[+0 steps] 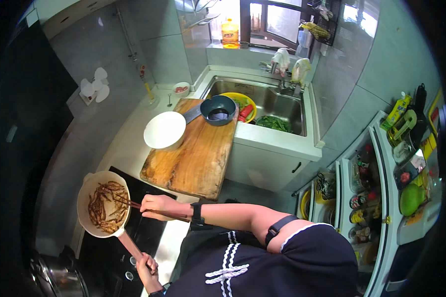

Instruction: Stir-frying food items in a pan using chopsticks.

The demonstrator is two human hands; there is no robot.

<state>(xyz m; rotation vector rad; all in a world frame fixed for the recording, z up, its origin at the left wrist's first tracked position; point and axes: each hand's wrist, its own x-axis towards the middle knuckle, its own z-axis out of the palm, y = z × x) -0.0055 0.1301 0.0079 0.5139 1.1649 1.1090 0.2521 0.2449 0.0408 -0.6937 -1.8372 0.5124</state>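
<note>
My left hand [147, 266] grips the wooden handle of a cream-coloured pan [82, 208], which is over the black cooktop [148, 219]. Browned pieces of food, perhaps small fried fish, lie in the pan [96, 213], mostly around its inner edge. My right hand [160, 207] holds a pair of dark wooden chopsticks [133, 204], their tips in among the food at the pan's right side. A white bowl [165, 130] rests at the left edge of a wooden cutting board [204, 156]. At the board's far end stands a dark blue-grey bowl [218, 110] with dark liquid, beside a cleaver [192, 113].
The steel sink [282, 104] holds a yellow basket [255, 111] of vegetables and some leafy greens [273, 123]. A small bowl of meat [181, 89] stands behind the board. A metal pot [59, 276] is at lower left. The refrigerator [379, 167] at right is open.
</note>
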